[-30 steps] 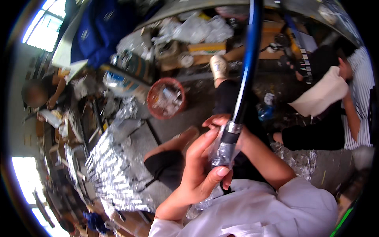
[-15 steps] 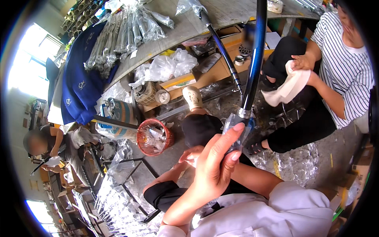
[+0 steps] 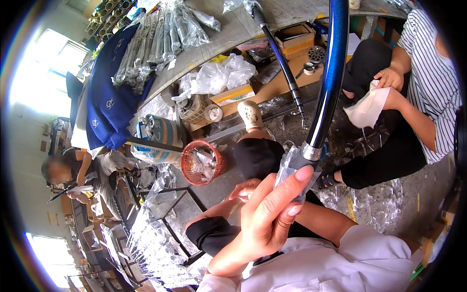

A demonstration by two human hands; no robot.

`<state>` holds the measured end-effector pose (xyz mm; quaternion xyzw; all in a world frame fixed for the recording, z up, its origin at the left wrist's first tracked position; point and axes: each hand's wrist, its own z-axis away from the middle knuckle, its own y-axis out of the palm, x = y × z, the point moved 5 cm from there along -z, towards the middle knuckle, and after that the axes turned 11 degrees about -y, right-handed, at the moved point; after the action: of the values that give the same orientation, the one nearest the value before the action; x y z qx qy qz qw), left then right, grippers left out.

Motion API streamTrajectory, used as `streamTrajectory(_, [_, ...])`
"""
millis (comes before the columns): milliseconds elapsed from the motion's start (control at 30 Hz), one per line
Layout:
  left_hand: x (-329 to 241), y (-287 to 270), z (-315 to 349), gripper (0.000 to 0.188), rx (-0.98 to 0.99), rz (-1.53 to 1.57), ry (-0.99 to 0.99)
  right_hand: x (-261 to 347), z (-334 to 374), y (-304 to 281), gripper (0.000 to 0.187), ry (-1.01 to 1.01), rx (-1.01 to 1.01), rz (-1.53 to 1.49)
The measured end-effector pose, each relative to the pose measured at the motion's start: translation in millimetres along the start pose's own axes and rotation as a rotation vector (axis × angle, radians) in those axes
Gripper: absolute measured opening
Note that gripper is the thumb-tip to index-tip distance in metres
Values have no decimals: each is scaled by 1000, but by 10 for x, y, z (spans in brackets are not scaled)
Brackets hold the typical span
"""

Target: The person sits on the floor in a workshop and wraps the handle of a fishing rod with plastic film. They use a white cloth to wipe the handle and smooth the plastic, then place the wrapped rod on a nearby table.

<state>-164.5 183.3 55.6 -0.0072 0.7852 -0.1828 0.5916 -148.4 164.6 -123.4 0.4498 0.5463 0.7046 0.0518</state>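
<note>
A glossy blue and black pole (image 3: 332,78) rises from my left hand (image 3: 272,209) to the top edge. A silver collar (image 3: 311,152) rings its lower part. Below the collar, clear plastic film (image 3: 290,168) wraps the dark end. My left hand is closed around this wrapped end, its thumb and a finger showing in front. My right forearm (image 3: 323,220) crosses beneath the left hand. Beyond the left wrist, my right hand (image 3: 245,188) has curled fingers near a whitish bit; what they hold is mostly hidden.
A red wastebasket (image 3: 223,168) with scraps stands on the floor ahead. Behind is a workbench (image 3: 194,56) with plastic-wrapped poles (image 3: 160,34). Another slim pole (image 3: 282,61) leans there. At right a seated person holds a pale cloth (image 3: 367,107); another person (image 3: 92,170) sits far left.
The whole view has shifted, so surroundings appear farther right. The pole's upper part also appears farther right. My left hand keeps its grip on the wrapped end.
</note>
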Motion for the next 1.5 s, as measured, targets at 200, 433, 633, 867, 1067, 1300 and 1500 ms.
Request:
streamTrajectory(200, [-11, 6, -45, 43, -53, -32, -32, -13, -21, -20, 26, 5, 11, 1])
streamTrajectory(433, [-50, -47, -74, 43, -99, -75, 18, 14, -62, -61, 26, 3, 25, 11])
streamTrajectory(633, [-61, -85, -130, 44, -153, 20, 12, -42, -107, -83, 26, 27, 40, 42])
streamTrajectory(867, [-392, -113, -455, 57, -207, 6, 122, -89, -300, -140, 26, 69, 61, 101])
streamTrajectory(1067, [-261, -48, -434, 56, -247, -13, 111, -220, -307, -197, 26, 111, 63, 130])
streamTrajectory(1300, [-143, -24, -325, 52, -337, -78, 54, -254, -318, -212, 25, 133, 74, 143])
streamTrajectory(1500, [-108, -77, -272, 52, -349, -115, 22, -218, -311, -171, 25, 117, 50, 166])
